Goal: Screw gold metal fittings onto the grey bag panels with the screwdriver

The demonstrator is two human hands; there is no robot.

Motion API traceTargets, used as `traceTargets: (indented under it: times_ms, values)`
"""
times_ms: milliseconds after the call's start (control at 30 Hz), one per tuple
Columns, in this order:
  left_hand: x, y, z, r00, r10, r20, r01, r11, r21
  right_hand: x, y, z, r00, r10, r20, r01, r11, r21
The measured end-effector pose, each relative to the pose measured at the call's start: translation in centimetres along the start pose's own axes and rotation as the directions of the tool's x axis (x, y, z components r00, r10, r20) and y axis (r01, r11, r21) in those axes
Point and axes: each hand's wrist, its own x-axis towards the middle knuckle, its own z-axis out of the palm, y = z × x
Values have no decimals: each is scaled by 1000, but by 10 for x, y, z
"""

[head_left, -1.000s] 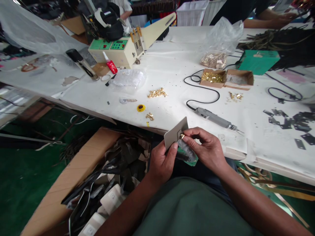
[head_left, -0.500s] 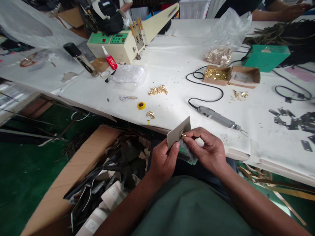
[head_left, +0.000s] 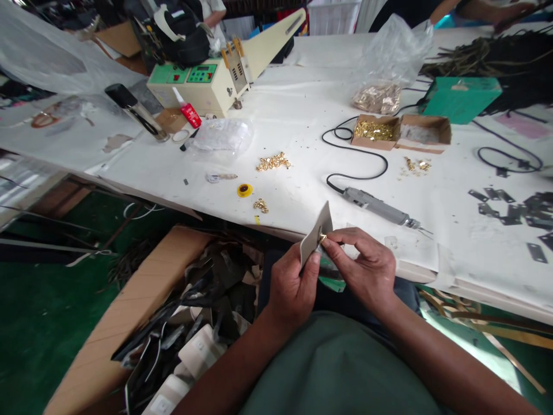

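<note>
My left hand (head_left: 294, 282) grips a flat greyish-beige panel (head_left: 316, 233), thumb on its near face and the fingers behind it. My right hand (head_left: 365, 259) pinches a small gold metal fitting (head_left: 322, 237) between thumb and forefinger, against the panel's face; whether it sits in a hole there I cannot make out. Both hands are in front of the table's near edge. On the table beyond them lie a small group of gold fittings (head_left: 261, 206), a larger heap of gold fittings (head_left: 273, 162) and a grey corded electric screwdriver (head_left: 378, 206).
Boxes of gold parts (head_left: 375, 131) and a green block-shaped box (head_left: 462, 99) stand at the right, with dark metal plates (head_left: 510, 213) nearer. A cream machine (head_left: 194, 86) and a red glue bottle (head_left: 190, 114) are at the left. Below is a scrap-filled cardboard box (head_left: 125, 323).
The panel has turned more edge-on to my view, tilting with my left hand. My right fingers keep the gold fitting at its face. The whole view has shifted slightly.
</note>
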Motion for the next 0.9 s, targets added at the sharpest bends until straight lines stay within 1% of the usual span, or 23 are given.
traceTargets:
  times_ms: [100,200,267,333,400,433,467,533,600,633,700,733,767,833,900]
  values:
    - [1,1,2,1000,31,-7,-30,999,43,1,-1,-2,998,4,56,-7,999,45]
    - [3,-1,3,995,99,-24,-95,989,110,1,-1,-5,989,24,144,-40,993,114]
    - [3,-3,5,991,131,-19,-125,974,187,2,-2,-7,978,66,199,-101,980,172]
    - [3,-5,9,992,127,-6,-120,948,296,3,-3,-9,958,141,251,-197,957,214]
    - [2,-6,14,992,126,-8,-112,908,405,5,-6,-8,924,250,290,-322,917,235]
    - [1,-6,17,990,143,-14,-122,886,447,5,-8,-8,899,314,305,-395,883,254]
    - [1,-6,19,986,165,-20,-136,868,478,5,-9,-7,867,383,317,-473,834,284]
    - [1,-3,21,980,198,-11,-166,849,502,5,-9,-6,792,510,336,-609,703,367]
    - [4,0,18,979,199,34,-190,855,482,4,-6,-6,726,590,354,-686,583,434]
    - [6,2,15,979,194,62,-201,867,456,4,-3,-6,707,612,355,-703,551,450]
    - [14,4,8,975,192,115,-222,899,378,6,3,-10,695,630,345,-711,535,456]
    - [19,3,5,974,190,119,-220,916,335,7,6,-12,690,636,344,-716,533,451]
    - [25,1,3,978,184,99,-206,933,296,9,9,-14,683,640,353,-724,526,447]
    - [39,-4,2,990,141,7,-140,966,216,13,14,-20,660,645,385,-744,491,453]
    - [52,-12,7,998,26,-63,-20,996,89,18,19,-25,637,645,423,-762,443,472]
